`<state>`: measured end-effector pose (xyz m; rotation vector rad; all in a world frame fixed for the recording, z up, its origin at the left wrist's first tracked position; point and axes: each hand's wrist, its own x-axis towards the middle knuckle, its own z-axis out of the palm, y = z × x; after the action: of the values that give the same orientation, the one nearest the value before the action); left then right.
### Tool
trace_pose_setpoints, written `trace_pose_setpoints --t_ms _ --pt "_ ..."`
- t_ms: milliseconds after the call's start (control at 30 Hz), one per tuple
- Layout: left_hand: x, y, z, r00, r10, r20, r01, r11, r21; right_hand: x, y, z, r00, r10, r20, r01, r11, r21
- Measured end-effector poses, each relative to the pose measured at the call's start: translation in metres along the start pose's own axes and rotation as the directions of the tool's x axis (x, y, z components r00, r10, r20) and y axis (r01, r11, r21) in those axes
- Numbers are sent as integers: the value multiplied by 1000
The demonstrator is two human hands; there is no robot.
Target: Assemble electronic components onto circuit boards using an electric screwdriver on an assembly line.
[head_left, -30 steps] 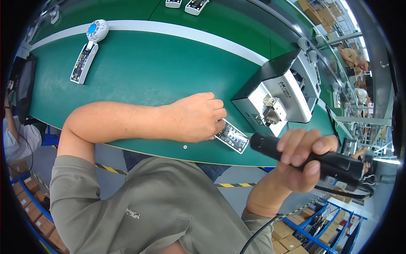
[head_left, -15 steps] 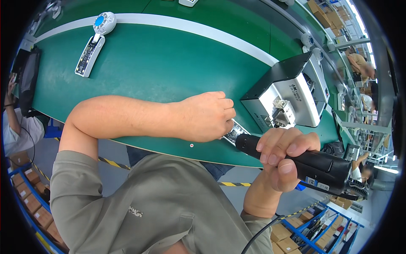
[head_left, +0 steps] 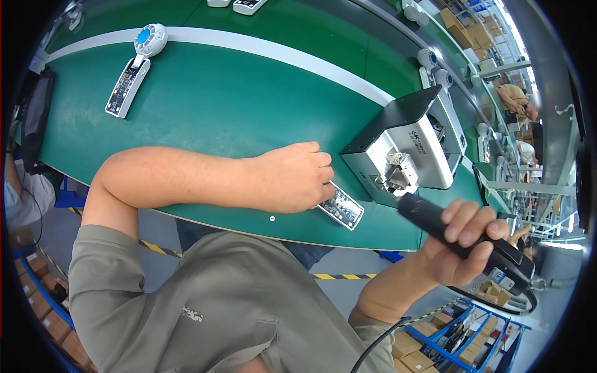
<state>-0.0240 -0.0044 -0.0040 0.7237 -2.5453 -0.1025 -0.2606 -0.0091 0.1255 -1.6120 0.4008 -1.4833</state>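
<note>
My left hand (head_left: pixel 292 177) is closed on a white handheld unit with its circuit board exposed (head_left: pixel 343 209), pressed down near the table's front edge. The unit's other end is hidden under the hand. In my right hand (head_left: pixel 466 242) is a black electric screwdriver (head_left: pixel 429 219), its fingers wrapped round the body. The driver's tip points left and up, beside the front outlet of a silver and black screw feeder (head_left: pixel 413 146). Whether tip and outlet touch, I cannot tell.
A similar white unit with a round head and blue disc (head_left: pixel 127 78) lies at the far left of the green table (head_left: pixel 217 93). A small round white piece (head_left: pixel 272 219) sits near the front edge. Beyond a pale rail is a green belt (head_left: pixel 298 22) carrying white units.
My right hand has drawn the screwdriver off the circuit board and moved it right, to the screw feeder. The left hand keeps its hold on the unit. The whole view has shifted slightly.
</note>
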Motion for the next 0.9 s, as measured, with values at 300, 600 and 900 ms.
trace_pose_setpoints --t_ms 300,600,900 --pt "3 -2 -5 999 8 45 -7 1000 -10 10 7 -5 996 -26 85 36 993 -111" --pt "4 -3 -4 999 -10 51 12 999 -53 -3 7 -1 993 118 26 -119 993 25" --pt "6 -3 -8 989 -19 144 30 997 -76 -47 -4 -7 980 194 -42 -191 980 63"
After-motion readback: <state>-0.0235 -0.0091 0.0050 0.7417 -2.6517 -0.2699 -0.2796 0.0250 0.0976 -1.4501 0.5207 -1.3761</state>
